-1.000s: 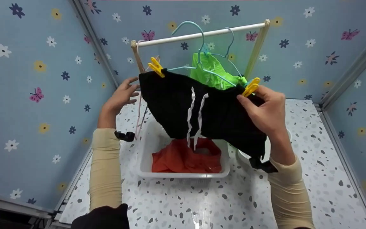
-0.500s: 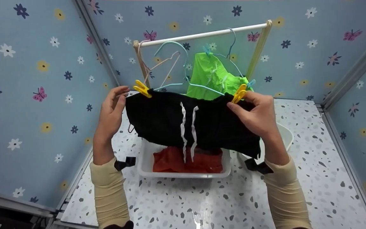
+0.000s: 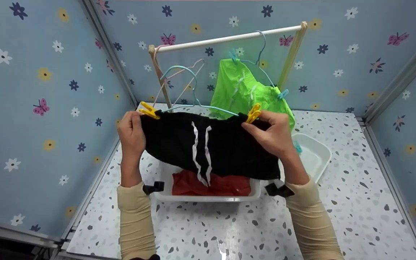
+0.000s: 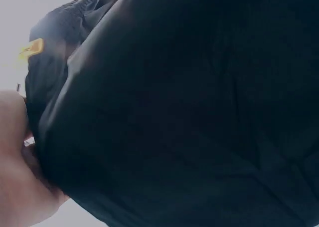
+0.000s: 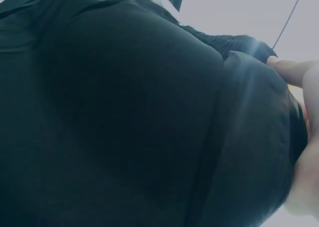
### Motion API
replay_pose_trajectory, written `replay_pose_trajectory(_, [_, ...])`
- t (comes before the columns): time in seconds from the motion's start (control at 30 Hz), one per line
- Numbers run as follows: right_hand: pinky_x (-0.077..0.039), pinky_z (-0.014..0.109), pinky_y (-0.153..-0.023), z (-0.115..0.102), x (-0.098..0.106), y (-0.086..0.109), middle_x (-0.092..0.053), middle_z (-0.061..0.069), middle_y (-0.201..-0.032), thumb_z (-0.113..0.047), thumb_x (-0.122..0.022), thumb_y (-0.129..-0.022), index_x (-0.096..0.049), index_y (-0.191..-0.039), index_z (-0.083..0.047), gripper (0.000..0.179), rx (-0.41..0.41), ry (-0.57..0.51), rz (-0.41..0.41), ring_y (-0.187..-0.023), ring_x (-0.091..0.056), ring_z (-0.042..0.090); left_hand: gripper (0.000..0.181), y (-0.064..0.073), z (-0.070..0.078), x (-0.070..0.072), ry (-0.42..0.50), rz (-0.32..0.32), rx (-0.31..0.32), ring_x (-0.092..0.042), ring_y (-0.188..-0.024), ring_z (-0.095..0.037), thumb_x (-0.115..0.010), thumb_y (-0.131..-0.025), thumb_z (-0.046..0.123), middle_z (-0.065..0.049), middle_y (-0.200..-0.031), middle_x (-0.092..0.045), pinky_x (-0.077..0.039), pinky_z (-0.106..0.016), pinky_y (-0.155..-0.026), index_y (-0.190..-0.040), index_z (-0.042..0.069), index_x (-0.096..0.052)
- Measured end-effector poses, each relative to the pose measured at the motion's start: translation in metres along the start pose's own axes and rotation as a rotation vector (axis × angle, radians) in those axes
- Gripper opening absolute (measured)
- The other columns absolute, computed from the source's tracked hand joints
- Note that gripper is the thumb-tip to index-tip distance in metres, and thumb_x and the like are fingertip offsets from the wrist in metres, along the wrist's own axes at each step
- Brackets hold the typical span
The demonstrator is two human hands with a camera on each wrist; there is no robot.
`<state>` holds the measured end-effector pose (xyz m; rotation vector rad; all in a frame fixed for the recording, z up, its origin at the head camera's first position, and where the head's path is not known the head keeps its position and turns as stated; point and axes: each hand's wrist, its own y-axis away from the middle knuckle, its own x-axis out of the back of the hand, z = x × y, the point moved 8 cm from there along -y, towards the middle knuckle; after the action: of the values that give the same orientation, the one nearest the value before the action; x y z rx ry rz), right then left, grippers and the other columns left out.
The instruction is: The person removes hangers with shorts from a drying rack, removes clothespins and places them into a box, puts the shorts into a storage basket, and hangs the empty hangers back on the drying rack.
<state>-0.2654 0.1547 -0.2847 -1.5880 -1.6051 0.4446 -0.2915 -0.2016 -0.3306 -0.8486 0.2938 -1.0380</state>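
Black shorts (image 3: 172, 144) with white drawstrings hang from a light blue hanger (image 3: 195, 92), fixed by two yellow clothespins (image 3: 149, 110) at the waistband. My left hand (image 3: 132, 131) grips the left waist corner beside one clothespin, its fingertips behind the cloth. On the other side my right hand (image 3: 273, 133) pinches the waistband with the thumb in front, just under the second clothespin (image 3: 254, 113). In the left wrist view the black cloth (image 4: 164, 112) fills most of the picture. The right wrist view shows the shorts (image 5: 149, 107) with my thumb (image 5: 286, 67) at the waistband.
Behind stands a drying rack with a white rod (image 3: 208, 42). Bright green shorts (image 3: 229, 86) hang from it on a blue hanger, and a pink hanger (image 3: 161, 88) at the left. Below are a white basin (image 3: 208, 198) with red cloth (image 3: 182, 184) and a white tray (image 3: 320, 155).
The hanger with the black shorts has come down and left, away from the rod. My left hand, earlier with its fingers loose beside the shorts, now grips their left corner.
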Motion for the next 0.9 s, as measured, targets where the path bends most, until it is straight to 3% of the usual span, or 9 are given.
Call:
replay_pose_trajectory(0.17, [-0.044, 0.021, -0.06, 0.025, -0.011, 0.012, -0.067, 0.01, -0.071, 0.006, -0.079, -0.075, -0.069, -0.075, 0.005, 0.011, -0.028, -0.041, -0.025, -0.064, -0.057, 0.01, 0.042, 0.012, -0.018, 0.001, -0.014, 0.055, -0.007, -0.023, -0.053, -0.009, -0.046, -0.101, 0.001, -0.002, -0.06, -0.025, -0.018, -0.027, -0.056, -0.062, -0.005, -0.033])
replay_pose_trajectory(0.33, [-0.048, 0.023, -0.068, 0.057, -0.021, 0.026, -0.069, 0.013, -0.076, 0.007, -0.078, -0.076, -0.067, -0.083, 0.008, 0.013, -0.095, -0.12, -0.042, -0.071, -0.064, 0.014, 0.046, 0.027, -0.034, -0.002, 0.057, 0.014, 0.017, -0.029, -0.053, -0.009, -0.056, -0.1, 0.016, -0.002, -0.06, -0.03, -0.022, -0.026, -0.055, -0.064, -0.006, -0.038])
replay_pose_trajectory(0.5, [-0.049, 0.024, -0.069, 0.088, -0.028, 0.044, -0.067, 0.012, -0.077, 0.007, -0.077, -0.076, -0.064, -0.091, 0.009, 0.02, -0.153, -0.16, -0.054, -0.071, -0.063, 0.017, 0.03, 0.042, -0.05, -0.007, 0.117, -0.065, 0.094, -0.04, -0.058, -0.011, -0.062, -0.096, 0.008, -0.006, -0.067, -0.042, -0.032, -0.025, -0.059, -0.074, -0.007, -0.049])
replay_pose_trajectory(0.67, [-0.047, 0.024, -0.066, 0.114, -0.035, 0.065, -0.064, 0.009, -0.077, 0.005, -0.077, -0.077, -0.062, -0.091, 0.007, 0.02, -0.197, -0.169, -0.101, -0.069, -0.058, 0.013, 0.022, 0.054, -0.052, -0.011, 0.101, -0.094, 0.092, -0.043, -0.062, -0.011, -0.065, -0.092, -0.001, -0.009, -0.07, -0.046, -0.035, -0.025, -0.061, -0.075, -0.007, -0.052])
replay_pose_trajectory(0.9, [-0.048, 0.03, -0.065, 0.13, -0.038, 0.084, -0.063, 0.008, -0.081, 0.002, -0.077, -0.08, -0.063, -0.098, 0.006, 0.023, -0.255, -0.134, -0.116, -0.072, -0.058, 0.021, 0.024, 0.063, -0.045, -0.011, 0.068, -0.05, 0.054, -0.042, -0.061, -0.011, -0.07, -0.087, -0.002, -0.01, -0.069, -0.045, -0.033, -0.024, -0.061, -0.072, -0.006, -0.051])
